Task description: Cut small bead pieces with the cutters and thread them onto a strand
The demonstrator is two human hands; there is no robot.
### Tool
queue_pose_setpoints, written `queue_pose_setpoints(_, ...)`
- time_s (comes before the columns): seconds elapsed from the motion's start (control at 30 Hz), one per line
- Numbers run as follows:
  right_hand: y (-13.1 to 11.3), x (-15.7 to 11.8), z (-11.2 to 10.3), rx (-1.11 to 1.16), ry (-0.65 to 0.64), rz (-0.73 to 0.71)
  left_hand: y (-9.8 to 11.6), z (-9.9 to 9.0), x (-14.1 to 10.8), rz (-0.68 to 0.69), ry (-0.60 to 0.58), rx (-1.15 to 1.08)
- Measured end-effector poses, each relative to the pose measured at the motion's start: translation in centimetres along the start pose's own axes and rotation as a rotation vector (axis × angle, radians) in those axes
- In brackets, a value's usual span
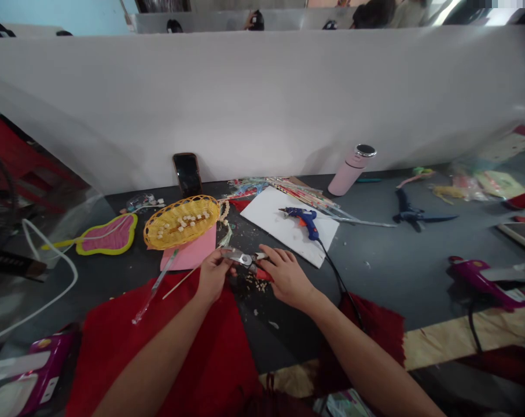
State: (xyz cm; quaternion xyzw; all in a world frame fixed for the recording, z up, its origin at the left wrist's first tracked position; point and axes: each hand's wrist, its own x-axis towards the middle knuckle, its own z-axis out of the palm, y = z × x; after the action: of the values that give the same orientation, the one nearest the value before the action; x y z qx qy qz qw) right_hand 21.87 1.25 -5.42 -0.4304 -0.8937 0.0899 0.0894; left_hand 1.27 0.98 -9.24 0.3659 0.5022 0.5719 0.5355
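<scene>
My right hand [288, 278] is closed around the red handles of a pair of pliers [245, 259], whose metal head points left. My left hand [213, 273] is pinched shut at the metal jaws, and a thin wooden stick [179, 284] runs out of it to the lower left. My fingers partly hide the jaws and the stick's other end. Small pale cut bits [256, 284] lie on the dark table beneath. Just beyond the left hand, a yellow woven basket [158, 220] holds several small pale cubes, beside a beaded string with a tassel [226, 231].
A blue glue gun [304, 220] rests on a white board [262, 202], its cord trailing toward me. Behind stand a pink bottle [347, 174] and a phone [187, 174]. Red cloth [158, 347] covers the near left. Purple devices [488, 278] sit at both sides; a dark clamp [412, 214] lies right.
</scene>
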Motion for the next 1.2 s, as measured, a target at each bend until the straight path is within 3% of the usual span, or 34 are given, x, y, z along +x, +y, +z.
queue_pose_setpoints(0.87, -0.05, 0.01, -0.59, 0.069, -0.037, -0.018, 0.06, -0.42, 0.19, 0.002, -0.108, -0.002)
queue_pose_setpoints(1.2, -0.65, -0.03, -0.75, -0.017, -0.058, -0.009, -0.08, -0.44, 0.26, -0.029, -0.072, 0.078)
